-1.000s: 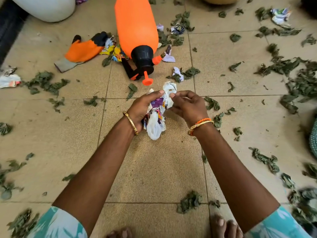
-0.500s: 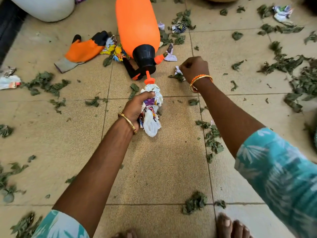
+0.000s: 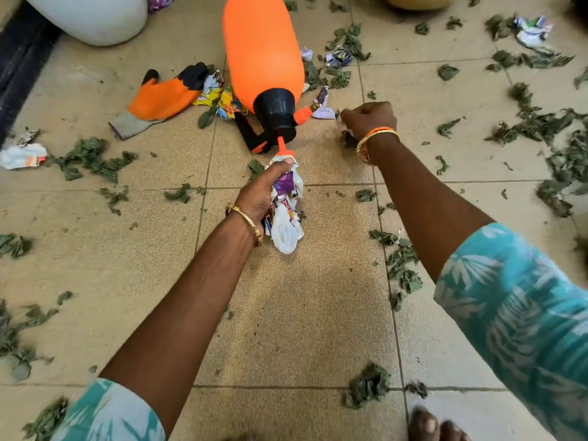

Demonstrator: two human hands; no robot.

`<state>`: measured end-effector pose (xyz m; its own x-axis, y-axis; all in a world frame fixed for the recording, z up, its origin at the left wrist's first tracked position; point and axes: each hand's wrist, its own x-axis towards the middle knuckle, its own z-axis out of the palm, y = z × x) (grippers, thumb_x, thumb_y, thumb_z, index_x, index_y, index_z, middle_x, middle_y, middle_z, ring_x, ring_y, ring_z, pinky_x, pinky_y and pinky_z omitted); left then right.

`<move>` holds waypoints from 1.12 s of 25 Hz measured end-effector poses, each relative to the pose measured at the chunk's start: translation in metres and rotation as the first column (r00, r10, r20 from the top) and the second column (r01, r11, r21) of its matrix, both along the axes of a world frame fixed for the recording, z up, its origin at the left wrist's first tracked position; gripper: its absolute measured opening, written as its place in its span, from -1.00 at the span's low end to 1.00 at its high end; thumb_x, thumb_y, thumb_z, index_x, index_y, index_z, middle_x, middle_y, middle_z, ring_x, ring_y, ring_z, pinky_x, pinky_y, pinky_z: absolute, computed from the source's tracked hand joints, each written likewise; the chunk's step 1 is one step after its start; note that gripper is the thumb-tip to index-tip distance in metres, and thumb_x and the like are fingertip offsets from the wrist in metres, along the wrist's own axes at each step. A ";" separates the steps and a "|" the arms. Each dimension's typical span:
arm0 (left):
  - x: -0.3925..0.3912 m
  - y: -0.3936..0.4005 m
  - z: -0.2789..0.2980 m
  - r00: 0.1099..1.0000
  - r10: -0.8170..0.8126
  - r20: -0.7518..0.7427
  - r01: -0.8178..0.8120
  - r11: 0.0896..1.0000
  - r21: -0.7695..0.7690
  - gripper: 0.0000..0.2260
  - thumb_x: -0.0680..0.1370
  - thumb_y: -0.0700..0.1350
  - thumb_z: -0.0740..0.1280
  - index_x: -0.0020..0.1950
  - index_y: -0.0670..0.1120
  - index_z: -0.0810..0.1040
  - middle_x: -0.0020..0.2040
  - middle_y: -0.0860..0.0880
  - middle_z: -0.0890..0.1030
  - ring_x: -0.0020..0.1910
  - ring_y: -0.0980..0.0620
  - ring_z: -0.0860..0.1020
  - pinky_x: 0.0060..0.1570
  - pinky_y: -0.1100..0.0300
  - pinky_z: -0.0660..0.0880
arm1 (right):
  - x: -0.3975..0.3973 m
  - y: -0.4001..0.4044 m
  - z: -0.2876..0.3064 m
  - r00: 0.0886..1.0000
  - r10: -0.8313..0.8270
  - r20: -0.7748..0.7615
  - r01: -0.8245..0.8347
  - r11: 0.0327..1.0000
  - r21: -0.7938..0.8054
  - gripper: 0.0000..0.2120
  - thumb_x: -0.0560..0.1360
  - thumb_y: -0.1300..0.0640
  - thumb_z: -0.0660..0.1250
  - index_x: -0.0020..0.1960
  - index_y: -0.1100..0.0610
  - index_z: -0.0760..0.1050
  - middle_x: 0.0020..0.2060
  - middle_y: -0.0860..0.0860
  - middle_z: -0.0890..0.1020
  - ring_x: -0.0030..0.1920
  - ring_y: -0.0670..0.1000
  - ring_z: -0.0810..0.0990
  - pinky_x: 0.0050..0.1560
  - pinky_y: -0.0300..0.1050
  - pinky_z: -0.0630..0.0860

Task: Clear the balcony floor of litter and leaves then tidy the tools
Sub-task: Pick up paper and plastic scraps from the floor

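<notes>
My left hand [image 3: 261, 192] grips a bundle of crumpled wrappers [image 3: 286, 227], white and purple, just in front of the pump handle of an orange sprayer [image 3: 261, 49] lying on its side. My right hand [image 3: 370, 117] is stretched out to the right of the sprayer's nozzle, its fingers curled down on a small white paper scrap [image 3: 338, 115] at the fingertips. Another pale scrap [image 3: 323, 106] lies by the nozzle. An orange and black glove [image 3: 162, 97] lies to the left of the sprayer, with yellow wrappers [image 3: 222, 100] beside it.
Dry green leaves [image 3: 367, 386] are scattered over the tan floor tiles, thickest at the right [image 3: 560, 154]. Crumpled wrappers lie at the far left [image 3: 22, 154] and top right [image 3: 533, 30]. A white pot [image 3: 89, 14] stands top left. My toes [image 3: 426, 424] show at the bottom.
My right hand left the bundle, reached forward to the right of the sprayer nozzle and closed on a scrap. My left hand kept the bundle and moved slightly toward the sprayer.
</notes>
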<state>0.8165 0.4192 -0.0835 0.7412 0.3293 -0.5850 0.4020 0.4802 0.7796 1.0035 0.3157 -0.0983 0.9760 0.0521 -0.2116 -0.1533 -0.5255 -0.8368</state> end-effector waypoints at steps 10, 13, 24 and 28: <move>-0.001 -0.004 0.010 0.993 -0.044 0.107 0.051 0.997 -0.060 -0.93 0.39 -0.08 0.36 -0.17 -0.05 0.53 -0.19 -0.07 0.53 -0.27 -0.01 0.48 -0.23 0.17 0.44 | -0.050 -0.039 0.037 0.876 0.255 -0.410 0.141 0.677 0.723 -0.84 0.50 0.24 0.19 -0.25 0.17 0.45 -0.47 -0.02 0.49 -0.52 -0.12 0.44 -0.52 -0.31 0.35; 0.001 -0.005 0.015 0.992 -0.055 0.112 0.064 0.995 -0.078 -0.92 0.51 -0.12 0.29 -0.16 -0.08 0.53 -0.27 -0.06 0.53 -0.34 -0.01 0.49 -0.24 0.17 0.44 | -0.078 -0.027 0.031 0.871 0.377 -0.315 -0.112 0.777 0.620 -0.84 0.51 0.32 0.23 -0.23 0.19 0.46 -0.45 0.02 0.51 -0.52 -0.12 0.50 -0.49 -0.29 0.47; -0.003 0.026 0.002 0.987 0.114 0.109 -0.103 0.989 -0.107 -0.73 0.56 -0.11 0.20 -0.31 -0.06 0.56 -0.36 -0.02 0.43 -0.37 0.01 0.36 -0.32 0.19 0.39 | 0.017 0.034 -0.015 0.792 0.583 0.181 -0.480 0.778 -0.405 -0.60 0.43 0.35 0.26 0.27 0.22 0.47 0.29 0.21 0.43 0.25 0.20 0.45 0.22 -0.10 0.38; -0.001 0.027 0.003 0.990 0.079 0.119 -0.063 0.989 -0.135 -0.62 0.56 -0.10 0.18 -0.41 -0.03 0.61 -0.38 -0.01 0.45 -0.36 0.02 0.34 -0.28 0.15 0.35 | 0.036 0.054 -0.046 0.692 0.690 0.213 -0.478 0.659 -0.581 -0.69 0.50 0.29 0.20 0.21 0.23 0.51 0.26 0.25 0.46 0.26 0.24 0.45 0.23 -0.05 0.38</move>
